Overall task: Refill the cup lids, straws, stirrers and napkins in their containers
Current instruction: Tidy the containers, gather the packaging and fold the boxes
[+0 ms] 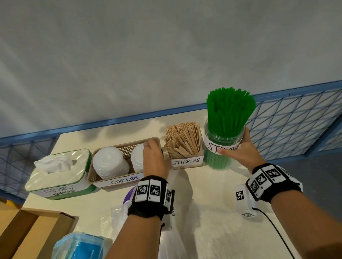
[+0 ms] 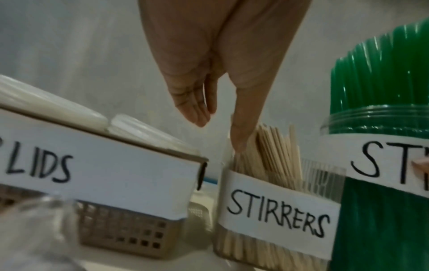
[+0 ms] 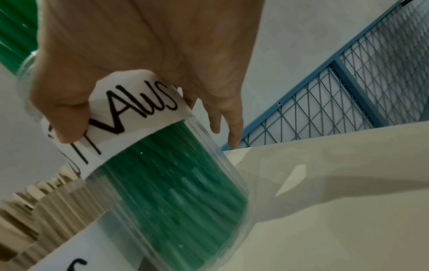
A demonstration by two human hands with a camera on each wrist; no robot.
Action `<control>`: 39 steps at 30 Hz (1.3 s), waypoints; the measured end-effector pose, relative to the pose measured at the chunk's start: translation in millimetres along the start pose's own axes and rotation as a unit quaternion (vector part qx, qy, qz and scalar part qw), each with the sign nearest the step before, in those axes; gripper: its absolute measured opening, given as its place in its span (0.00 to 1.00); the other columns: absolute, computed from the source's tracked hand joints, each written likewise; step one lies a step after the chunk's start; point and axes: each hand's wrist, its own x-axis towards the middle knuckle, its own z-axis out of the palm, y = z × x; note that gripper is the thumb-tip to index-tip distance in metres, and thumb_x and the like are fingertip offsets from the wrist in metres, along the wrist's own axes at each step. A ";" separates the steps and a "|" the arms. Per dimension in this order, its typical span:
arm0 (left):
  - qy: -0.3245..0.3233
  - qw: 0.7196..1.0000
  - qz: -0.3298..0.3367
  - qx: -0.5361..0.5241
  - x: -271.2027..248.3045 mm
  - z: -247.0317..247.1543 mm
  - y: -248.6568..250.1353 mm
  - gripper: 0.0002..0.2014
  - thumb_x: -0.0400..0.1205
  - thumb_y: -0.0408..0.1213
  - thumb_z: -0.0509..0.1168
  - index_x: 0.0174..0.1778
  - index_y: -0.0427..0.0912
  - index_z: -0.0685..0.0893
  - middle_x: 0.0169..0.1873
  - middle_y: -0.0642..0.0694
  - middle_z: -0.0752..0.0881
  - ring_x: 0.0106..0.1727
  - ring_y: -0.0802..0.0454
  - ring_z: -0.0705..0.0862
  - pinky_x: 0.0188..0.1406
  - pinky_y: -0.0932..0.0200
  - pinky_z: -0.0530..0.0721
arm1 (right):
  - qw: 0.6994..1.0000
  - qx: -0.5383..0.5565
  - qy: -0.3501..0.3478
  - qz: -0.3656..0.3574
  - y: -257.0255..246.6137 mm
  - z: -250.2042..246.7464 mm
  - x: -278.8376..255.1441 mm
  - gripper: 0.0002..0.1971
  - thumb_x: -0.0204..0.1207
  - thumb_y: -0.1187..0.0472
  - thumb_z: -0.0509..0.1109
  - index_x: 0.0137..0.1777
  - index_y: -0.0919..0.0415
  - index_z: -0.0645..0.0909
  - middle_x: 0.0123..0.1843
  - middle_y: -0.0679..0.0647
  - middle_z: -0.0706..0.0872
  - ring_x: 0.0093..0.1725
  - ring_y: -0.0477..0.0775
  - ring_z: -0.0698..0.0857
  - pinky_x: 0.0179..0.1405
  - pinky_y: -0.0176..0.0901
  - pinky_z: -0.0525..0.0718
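Gripping the straw jar (image 1: 224, 145) around its paper label: right hand (image 1: 239, 150) wrapped about the clear wall, thumb (image 3: 67, 117) pressed on the lettering, fingers curled round the far side. Packed tight with green straws (image 1: 230, 108) standing well above the rim. Placed at the right end of the row, just beside the stirrer box (image 1: 186, 160); tilted in the right wrist view, though whether lifted or seated on the table cannot be told.

Left hand (image 1: 154, 159) relaxed and holding nothing, fingers extended downward, hanging between the cup-lid basket (image 1: 112, 182) and the stirrer box. Thumb tip (image 2: 240, 139) at the near-left corner of the wooden stirrers (image 1: 184, 139), touching or nearly so; blur leaves it uncertain.

Judged step: settling or straightening the straw jar, with every container already looking full, two stacks of white cup lids (image 1: 109, 164) in the basket, tissue (image 1: 54, 163) pulled up from the napkin box (image 1: 60, 189) at far left. Task judged near its end. Next move likely calling for a steady lowering or nudge of the jar into line without knocking the stirrer box, then a release.

Both forearms reaching forward over the cream table (image 1: 218, 224), wrists banded with marker cuffs. Nearer on the table: clear plastic bags (image 1: 115, 214), a blue packet (image 1: 83, 252), an open cardboard box (image 1: 34, 225) at near left. Blue wire mesh (image 1: 292, 121) behind.
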 end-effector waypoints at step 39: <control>-0.147 0.968 0.101 0.174 -18.6 -18.5 -28.2 0.12 0.80 0.27 0.62 0.59 0.36 0.82 0.57 0.41 0.80 0.51 0.43 0.84 0.51 0.54 0.82 | 0.877 -0.463 -0.093 -0.085 -33.0 87.2 -19.8 0.13 0.78 0.75 0.58 0.54 0.69 0.83 0.52 0.63 0.84 0.51 0.61 0.84 0.54 0.51 0.83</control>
